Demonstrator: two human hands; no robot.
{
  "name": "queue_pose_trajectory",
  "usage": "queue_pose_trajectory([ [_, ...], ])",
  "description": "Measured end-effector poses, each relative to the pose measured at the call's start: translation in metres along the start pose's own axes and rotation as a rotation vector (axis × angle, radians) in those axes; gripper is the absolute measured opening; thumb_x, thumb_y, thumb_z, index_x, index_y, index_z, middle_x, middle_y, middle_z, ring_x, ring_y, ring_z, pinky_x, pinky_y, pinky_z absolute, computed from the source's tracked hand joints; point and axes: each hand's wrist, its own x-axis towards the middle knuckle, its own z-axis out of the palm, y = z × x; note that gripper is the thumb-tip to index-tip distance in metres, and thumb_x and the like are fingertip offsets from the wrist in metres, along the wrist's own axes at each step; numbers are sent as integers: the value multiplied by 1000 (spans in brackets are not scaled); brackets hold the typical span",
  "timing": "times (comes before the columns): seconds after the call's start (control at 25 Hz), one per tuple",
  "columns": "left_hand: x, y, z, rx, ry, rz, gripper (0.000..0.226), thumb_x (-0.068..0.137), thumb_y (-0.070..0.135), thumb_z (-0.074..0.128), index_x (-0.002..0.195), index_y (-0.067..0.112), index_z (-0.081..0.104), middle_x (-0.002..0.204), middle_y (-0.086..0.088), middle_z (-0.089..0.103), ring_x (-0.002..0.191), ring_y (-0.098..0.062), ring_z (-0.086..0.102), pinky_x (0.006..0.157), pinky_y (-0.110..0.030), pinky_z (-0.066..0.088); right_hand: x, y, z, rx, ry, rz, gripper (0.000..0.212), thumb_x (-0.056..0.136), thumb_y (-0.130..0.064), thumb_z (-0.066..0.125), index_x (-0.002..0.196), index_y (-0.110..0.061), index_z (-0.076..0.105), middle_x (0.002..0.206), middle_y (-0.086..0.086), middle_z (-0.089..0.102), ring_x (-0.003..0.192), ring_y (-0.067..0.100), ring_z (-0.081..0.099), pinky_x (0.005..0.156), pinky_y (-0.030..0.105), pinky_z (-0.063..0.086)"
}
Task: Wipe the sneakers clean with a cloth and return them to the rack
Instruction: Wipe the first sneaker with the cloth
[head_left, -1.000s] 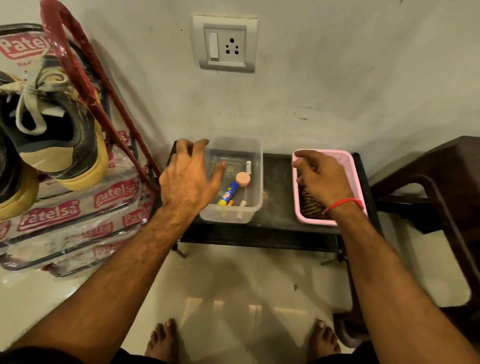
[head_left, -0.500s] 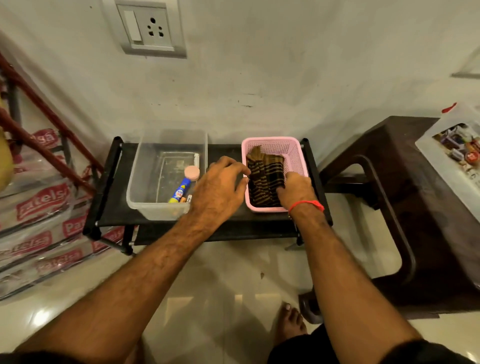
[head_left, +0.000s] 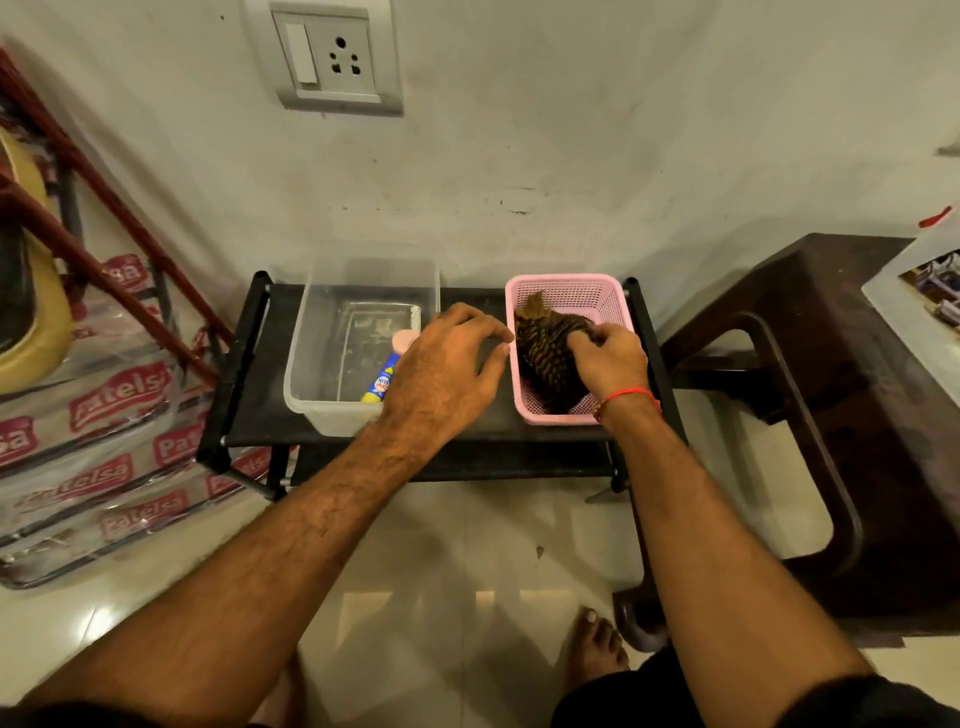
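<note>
Two hands are working here: our right hand (head_left: 608, 358) is pinching the dark striped cloth (head_left: 550, 353) lying lengthwise in the pink perforated plastic basket (head_left: 566, 291), while our left hand (head_left: 447, 369), fingers loosely spread and holding nothing, is hovering just beside its rim.

The folded cloth (head_left: 550, 358) is dark brown with thin tan stripes and lies in a pink perforated plastic basket (head_left: 566, 291). Beside it stands a clear, frosted plastic tub (head_left: 363, 275) holding a blue and yellow tube (head_left: 382, 384) and a peach round cap (head_left: 404, 340). The low surface (head_left: 270, 374) is black. A red thread (head_left: 626, 395) circles the right wrist. The wall socket plate (head_left: 332, 57) is grey-white; the rack bars (head_left: 93, 249) are dark red.
</note>
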Motion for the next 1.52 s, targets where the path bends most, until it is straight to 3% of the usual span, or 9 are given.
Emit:
queue_pose_trajectory([
  [0.16, -2, -3, -20, 0, 17, 9, 17, 96, 24, 68, 111, 21, 74, 115, 0, 65, 103, -15, 60, 90, -36, 57, -24, -39, 1, 742, -111, 125, 13, 99, -14, 52, 93, -14, 64, 98, 6, 69, 102, 27, 66, 89, 45, 58],
  [0.32, -10, 3, -64, -162, -7, -145, 18, 99, 27, 65, 116, 29, 70, 117, 9, 63, 96, -8, 63, 75, -15, 50, -65, -81, -13, 986, -300, 81, 12, 100, -9, 47, 102, -11, 59, 103, 9, 69, 100, 24, 66, 77, 39, 59],
  [0.48, -38, 29, -126, -895, -1, -634, 27, 102, 41, 57, 119, 22, 66, 119, -7, 74, 109, -24, 72, 88, -39, 60, -134, -106, -18, 1104, -543, 44, 26, 98, 3, 41, 120, -6, 53, 111, 17, 66, 102, 27, 66, 74, 39, 60],
  [0.64, -97, 61, -160, -1230, -137, -699, 45, 95, 51, 62, 129, 22, 68, 121, -7, 75, 114, -24, 71, 92, -42, 59, -215, -118, -31, 989, -735, -71, 31, 99, 4, 42, 125, -7, 54, 106, 12, 70, 95, 21, 70, 72, 38, 61],
  [0.76, -122, 76, -183, -1184, 56, -710, 26, 95, 16, 68, 121, 15, 70, 118, -10, 75, 120, -33, 67, 94, -55, 57, -253, -102, -52, 986, -748, -109, 30, 98, 6, 45, 122, -9, 55, 104, 10, 71, 96, 21, 69, 79, 40, 59],
  [0.88, -151, 98, -205, -1091, 150, -710, 42, 94, -10, 49, 118, 20, 66, 118, -14, 70, 113, -30, 66, 83, -48, 59, -280, -91, -76, 1019, -787, -61, 23, 94, -1, 59, 115, -8, 58, 106, 14, 71, 100, 26, 68, 77, 35, 60],
  [1.12, -205, 116, -192, -1468, -124, -772, 58, 97, 59, 53, 131, 14, 66, 128, -16, 68, 113, -33, 65, 105, -55, 48, -312, -101, -94, 13, -495, -1012, 22, 84, -19, 66, 93, -30, 50, 94, -5, 69, 83, 14, 66, 75, 32, 54],
  [1.32, -216, 120, -185, -1240, 246, -829, 67, 84, 62, 71, 130, 14, 63, 123, -11, 73, 110, -32, 72, 91, -51, 59, -323, -99, -84, 617, -693, -304, 30, 89, -6, 71, 113, -19, 58, 101, 16, 73, 94, 34, 69, 85, 44, 54],
  [1.52, -203, 118, -213, -892, 97, -628, 41, 95, 46, 67, 124, 16, 69, 114, -4, 77, 110, -23, 72, 102, -46, 55, -325, -97, -79, 768, -966, -45, 31, 96, -14, 64, 124, -2, 64, 117, 18, 72, 109, 30, 70, 91, 37, 59],
])
